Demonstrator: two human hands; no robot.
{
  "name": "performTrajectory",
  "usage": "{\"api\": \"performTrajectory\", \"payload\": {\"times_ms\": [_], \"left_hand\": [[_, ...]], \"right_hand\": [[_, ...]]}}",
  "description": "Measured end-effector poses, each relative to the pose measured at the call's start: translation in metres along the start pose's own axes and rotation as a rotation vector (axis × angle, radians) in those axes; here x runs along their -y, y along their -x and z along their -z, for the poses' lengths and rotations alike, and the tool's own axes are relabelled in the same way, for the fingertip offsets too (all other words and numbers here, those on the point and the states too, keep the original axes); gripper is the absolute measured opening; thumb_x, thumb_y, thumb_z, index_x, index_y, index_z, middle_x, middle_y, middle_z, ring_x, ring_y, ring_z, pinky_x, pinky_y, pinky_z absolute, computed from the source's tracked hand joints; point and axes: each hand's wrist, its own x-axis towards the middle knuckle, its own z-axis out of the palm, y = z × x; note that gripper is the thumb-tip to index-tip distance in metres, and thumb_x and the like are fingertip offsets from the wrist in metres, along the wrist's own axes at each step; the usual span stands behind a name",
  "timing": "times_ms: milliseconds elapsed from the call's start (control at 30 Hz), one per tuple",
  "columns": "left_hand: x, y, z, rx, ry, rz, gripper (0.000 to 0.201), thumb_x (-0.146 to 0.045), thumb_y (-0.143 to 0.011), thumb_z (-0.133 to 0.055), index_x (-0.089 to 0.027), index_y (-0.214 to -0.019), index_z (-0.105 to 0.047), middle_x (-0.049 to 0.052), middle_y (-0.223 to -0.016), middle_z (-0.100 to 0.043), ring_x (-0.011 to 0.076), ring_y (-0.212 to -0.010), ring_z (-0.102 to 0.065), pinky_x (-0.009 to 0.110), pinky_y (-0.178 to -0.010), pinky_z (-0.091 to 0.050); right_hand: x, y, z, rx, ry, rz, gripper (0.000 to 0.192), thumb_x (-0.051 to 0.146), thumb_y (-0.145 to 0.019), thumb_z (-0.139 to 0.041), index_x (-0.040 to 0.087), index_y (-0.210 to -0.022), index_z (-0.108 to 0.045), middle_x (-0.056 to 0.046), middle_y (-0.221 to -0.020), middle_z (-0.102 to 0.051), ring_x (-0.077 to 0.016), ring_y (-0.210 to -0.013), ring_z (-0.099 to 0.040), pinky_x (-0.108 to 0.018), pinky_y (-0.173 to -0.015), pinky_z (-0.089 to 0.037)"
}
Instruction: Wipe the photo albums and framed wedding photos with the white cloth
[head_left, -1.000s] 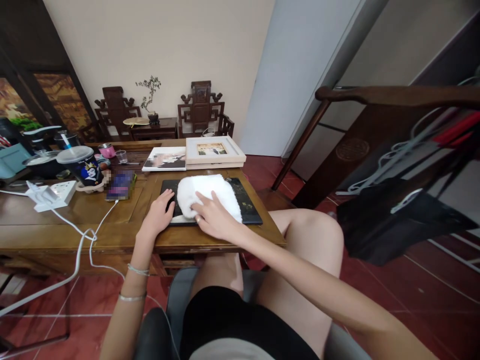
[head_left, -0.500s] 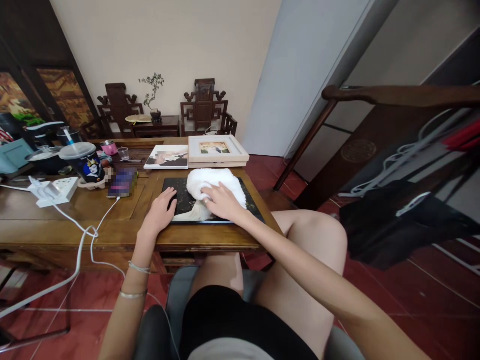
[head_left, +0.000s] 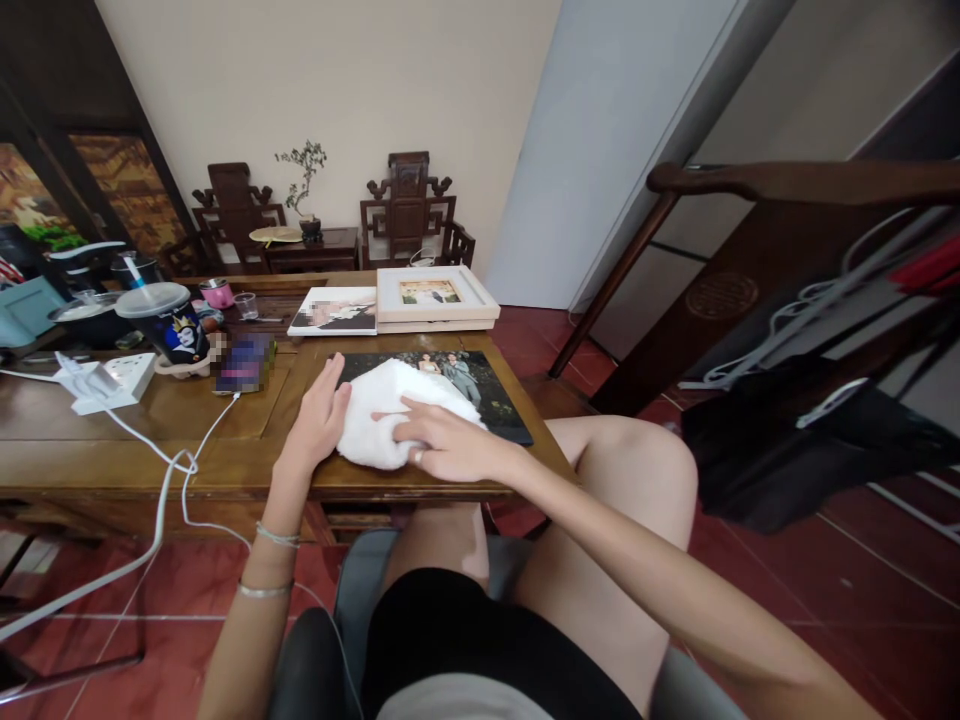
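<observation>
A dark photo panel (head_left: 501,400) showing two figures lies flat on the wooden table (head_left: 300,480) in front of me. Bunched on its lower left part is a fluffy white cloth (head_left: 375,400), which covers much of the picture and reaches past the near edge. My right hand (head_left: 450,440) grips the cloth and presses it down, with its fingers curled into the pile. At the panel's left edge my left hand (head_left: 321,415) rests with fingers stretched out and close to the cloth, holding nothing.
Behind the panel lie a white photo board (head_left: 330,312) and a pale picture frame (head_left: 480,295). To the left are a phone (head_left: 244,365) on a cable, a lidded cup (head_left: 161,325) and a white power strip (head_left: 133,380). A wooden chair (head_left: 720,270) stands at right.
My right hand has drawn the cloth toward me and to the left, uncovering the figures at the panel's top. My left hand's fingers have lifted and straightened at the edge.
</observation>
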Motion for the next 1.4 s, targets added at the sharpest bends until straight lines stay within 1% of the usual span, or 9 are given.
{"api": "performTrajectory", "payload": {"times_ms": [167, 300, 500, 633, 767, 967, 1167, 1267, 1400], "left_hand": [[-0.002, 0.000, -0.003, 0.132, -0.069, 0.048, 0.060, -0.047, -0.100, -0.029, -0.006, -0.133, -0.056, 0.018, -0.144, -0.052, 0.0254, -0.139, -0.044, 0.044, -0.119, -0.030], [0.000, -0.001, -0.004, 0.191, -0.140, 0.049, 0.055, -0.040, -0.100, -0.030, -0.006, -0.128, -0.061, 0.018, -0.140, -0.057, 0.0258, -0.139, -0.045, 0.043, -0.119, -0.031], [0.006, -0.002, -0.006, 0.194, -0.205, 0.029, 0.046, -0.029, -0.096, -0.037, -0.006, -0.126, -0.062, 0.017, -0.140, -0.056, 0.0256, -0.138, -0.046, 0.043, -0.118, -0.034], [0.010, -0.002, -0.007, 0.177, -0.193, 0.013, 0.044, -0.025, -0.093, -0.039, -0.008, -0.126, -0.063, 0.017, -0.138, -0.058, 0.0274, -0.136, -0.049, 0.046, -0.117, -0.036], [0.013, -0.002, -0.007, 0.164, -0.176, 0.004, 0.044, -0.026, -0.092, -0.041, -0.010, -0.126, -0.063, 0.015, -0.136, -0.061, 0.0283, -0.131, -0.054, 0.047, -0.115, -0.039], [0.011, -0.001, -0.006, 0.169, -0.170, 0.008, 0.043, -0.027, -0.092, -0.040, -0.012, -0.126, -0.063, 0.014, -0.139, -0.058, 0.0269, -0.136, -0.049, 0.049, -0.117, -0.036], [0.010, -0.001, -0.006, 0.171, -0.181, 0.016, 0.045, -0.028, -0.093, -0.039, -0.008, -0.126, -0.063, 0.017, -0.140, -0.057, 0.0261, -0.137, -0.048, 0.047, -0.117, -0.035], [0.011, -0.002, -0.007, 0.155, -0.173, 0.009, 0.044, -0.028, -0.093, -0.040, -0.010, -0.125, -0.063, 0.015, -0.139, -0.058, 0.0265, -0.136, -0.049, 0.048, -0.117, -0.036], [0.013, -0.002, -0.008, 0.144, -0.169, 0.003, 0.044, -0.028, -0.092, -0.040, -0.010, -0.124, -0.064, 0.016, -0.139, -0.058, 0.0278, -0.135, -0.050, 0.049, -0.116, -0.037]], "right_hand": [[-0.037, 0.021, 0.018, -0.053, -0.096, -0.153, 0.015, 0.017, -0.075, -0.046, 0.023, -0.063, -0.052, 0.001, -0.068, -0.058, -0.0218, -0.080, -0.059, -0.042, -0.099, -0.041], [-0.068, 0.009, 0.020, -0.201, -0.005, -0.312, 0.013, 0.022, -0.075, -0.043, 0.023, -0.064, -0.047, 0.000, -0.062, -0.051, -0.0214, -0.072, -0.052, -0.038, -0.087, -0.042], [-0.081, -0.064, 0.010, -0.311, 0.022, -0.506, 0.021, 0.023, -0.078, -0.042, 0.020, -0.082, -0.063, -0.007, -0.096, -0.071, -0.0261, -0.093, -0.059, -0.033, -0.086, -0.042], [-0.067, -0.113, -0.001, -0.275, -0.068, -0.402, 0.032, 0.021, -0.081, -0.040, 0.017, -0.098, -0.067, -0.005, -0.117, -0.070, -0.0241, -0.107, -0.058, -0.028, -0.091, -0.041], [-0.059, -0.127, -0.006, -0.240, -0.081, -0.327, 0.030, 0.021, -0.080, -0.040, 0.016, -0.094, -0.067, -0.004, -0.113, -0.070, -0.0222, -0.102, -0.058, -0.026, -0.090, -0.041], [-0.095, -0.077, 0.010, -0.280, -0.101, -0.353, 0.019, 0.025, -0.075, -0.043, 0.018, -0.077, -0.061, -0.004, -0.092, -0.069, -0.0218, -0.088, -0.057, -0.029, -0.083, -0.042], [-0.129, -0.001, 0.034, -0.409, 0.029, -0.536, 0.013, 0.027, -0.075, -0.043, 0.020, -0.070, -0.053, -0.006, -0.079, -0.064, -0.0236, -0.082, -0.056, -0.032, -0.080, -0.041], [-0.118, 0.026, 0.034, -0.361, 0.131, -0.517, 0.013, 0.024, -0.077, -0.042, 0.022, -0.066, -0.050, -0.003, -0.069, -0.060, -0.0231, -0.076, -0.056, -0.038, -0.091, -0.039], [-0.069, 0.058, 0.024, -0.250, 0.124, -0.392, 0.015, 0.017, -0.075, -0.041, 0.024, -0.062, -0.045, -0.001, -0.064, -0.059, -0.0217, -0.071, -0.058, -0.047, -0.106, -0.031]]}}
